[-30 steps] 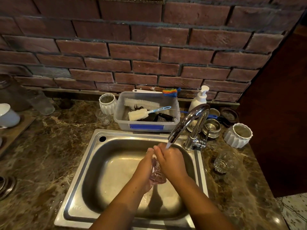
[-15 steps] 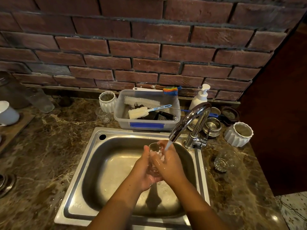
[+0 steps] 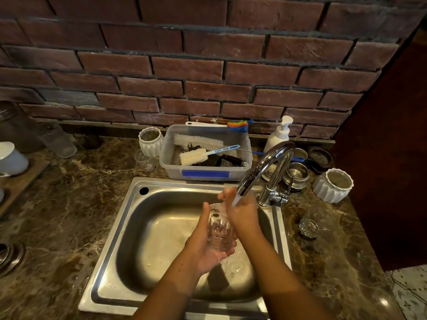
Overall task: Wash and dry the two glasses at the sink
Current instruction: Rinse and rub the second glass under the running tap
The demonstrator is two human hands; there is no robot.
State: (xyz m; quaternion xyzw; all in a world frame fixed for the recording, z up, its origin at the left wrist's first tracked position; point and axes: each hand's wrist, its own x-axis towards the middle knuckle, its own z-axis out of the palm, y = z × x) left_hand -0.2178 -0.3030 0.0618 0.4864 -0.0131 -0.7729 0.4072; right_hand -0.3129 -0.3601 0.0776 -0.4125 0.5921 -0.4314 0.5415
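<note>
Over the steel sink (image 3: 129, 227) I hold a clear ribbed glass (image 3: 219, 229). My left hand (image 3: 205, 245) cups it from below and the side, fingers curled round its base. My right hand (image 3: 242, 211) lies against the glass's right side and rim, under the stream of water running from the chrome tap (image 3: 265, 167). A second clear glass (image 3: 310, 224) stands on the marble counter to the right of the sink, apart from both hands.
A plastic tub (image 3: 205, 174) of brushes sits behind the sink, with a soap pump bottle (image 3: 278, 135) beside it. White ribbed pots (image 3: 332, 184) (image 3: 150, 140), a small glass (image 3: 144, 159), steel cups (image 3: 297, 175) and a white mug (image 3: 10, 159) stand on the counter.
The glass has turned from hanging low between my hands to lying tilted in my left palm, mouth toward the tap. My right hand has slid up along it under the water.
</note>
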